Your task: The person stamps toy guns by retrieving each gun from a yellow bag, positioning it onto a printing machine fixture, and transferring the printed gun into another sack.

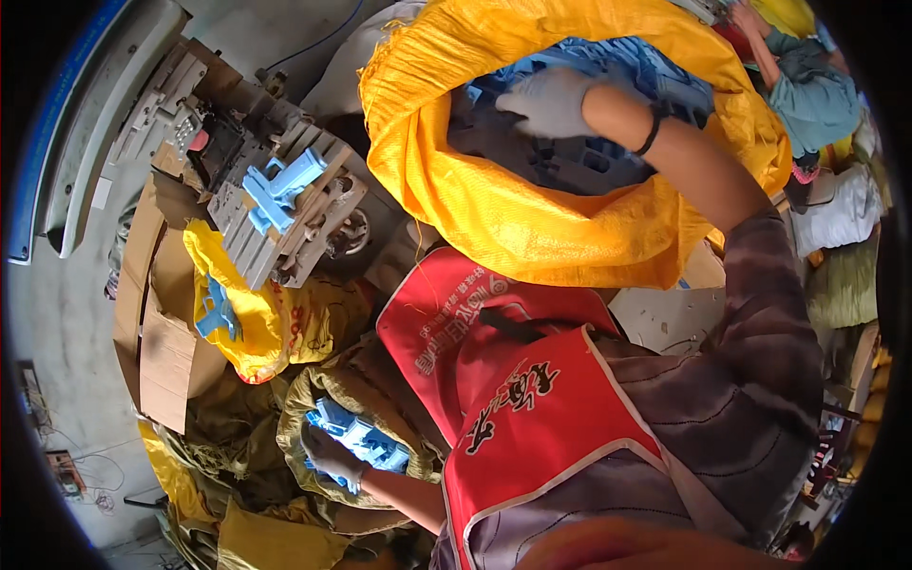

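Observation:
My right hand (549, 103), in a light grey glove, reaches into a large yellow woven sack (551, 237). Under it lie dark grey plastic pieces (570, 163), with blue plastic pieces (627, 59) along the sack's far side. Blur and shadow obscure its fingers. At the lower left, my gloved left hand (332, 456) is inside an olive sack (296, 432), on light blue toy-gun parts (366, 439). Its fingertips are hard to make out in the shade. Light blue toy pistols (285, 188) rest on a slatted grey block of a machine (275, 252).
Beside the machine, a small yellow bag (256, 332) bears a blue toy-gun piece (218, 310). Cardboard (169, 361) stands at the left. My red apron (551, 408) lies between both sacks. Another person (807, 90) is at the upper right, near white sacks (841, 214).

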`<act>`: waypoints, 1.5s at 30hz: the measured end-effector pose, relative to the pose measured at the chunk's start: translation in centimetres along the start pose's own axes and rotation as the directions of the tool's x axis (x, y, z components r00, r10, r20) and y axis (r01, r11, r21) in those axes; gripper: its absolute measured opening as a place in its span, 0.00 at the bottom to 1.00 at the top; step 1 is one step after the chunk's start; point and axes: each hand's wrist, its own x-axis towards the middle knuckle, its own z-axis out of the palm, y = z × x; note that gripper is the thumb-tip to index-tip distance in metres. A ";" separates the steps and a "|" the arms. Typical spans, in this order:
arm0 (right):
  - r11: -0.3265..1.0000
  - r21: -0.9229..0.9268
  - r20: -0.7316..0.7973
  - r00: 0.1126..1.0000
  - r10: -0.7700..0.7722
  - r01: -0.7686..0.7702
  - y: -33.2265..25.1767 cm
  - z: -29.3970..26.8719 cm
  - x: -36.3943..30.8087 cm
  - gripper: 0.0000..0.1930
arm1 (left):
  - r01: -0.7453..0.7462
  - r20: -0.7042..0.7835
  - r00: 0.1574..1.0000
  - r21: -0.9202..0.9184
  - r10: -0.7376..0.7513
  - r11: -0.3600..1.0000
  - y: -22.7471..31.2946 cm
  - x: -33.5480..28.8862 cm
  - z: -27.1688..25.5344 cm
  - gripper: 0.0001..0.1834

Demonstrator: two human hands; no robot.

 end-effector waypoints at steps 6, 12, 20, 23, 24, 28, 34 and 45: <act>0.998 0.067 -0.285 0.958 0.020 0.000 0.4 6.9 2.4 0.33 | -0.270 0.066 0.958 -0.129 0.280 0.954 5.7 1.5 2.4 0.15; 0.960 -0.056 -0.330 0.913 0.241 -0.274 1.0 -1.7 -3.3 0.34 | -0.200 0.079 0.975 -0.103 0.209 0.974 5.0 0.8 0.9 0.15; 0.990 0.143 -0.361 0.930 0.069 -0.018 4.8 0.4 -6.2 0.26 | -0.200 0.105 0.972 -0.085 0.209 0.976 4.8 1.0 1.6 0.14; 0.987 -0.102 -0.191 0.976 0.101 -0.122 2.3 3.1 -5.4 0.24 | -0.239 0.084 0.965 -0.116 0.249 0.964 5.6 1.6 2.0 0.13; 0.989 -0.107 -0.204 0.976 0.075 -0.099 2.2 4.5 -4.5 0.24 | -0.257 0.078 0.960 -0.141 0.269 0.956 5.9 2.2 2.3 0.13; 0.962 -0.199 -0.251 0.958 0.136 -0.188 2.1 6.5 -3.2 0.19 | -0.394 -0.011 0.916 -0.206 0.401 0.896 8.8 4.2 3.2 0.10; 0.966 0.258 -0.325 0.941 0.091 -0.004 3.2 1.2 -7.1 0.29 | -0.525 -0.070 0.847 -0.267 0.527 0.808 16.7 8.6 2.2 0.09; 0.633 0.676 -0.533 0.843 0.068 0.377 2.5 -2.8 -5.5 0.32 | -0.579 0.081 0.681 -0.549 0.728 0.603 26.7 18.6 7.5 0.17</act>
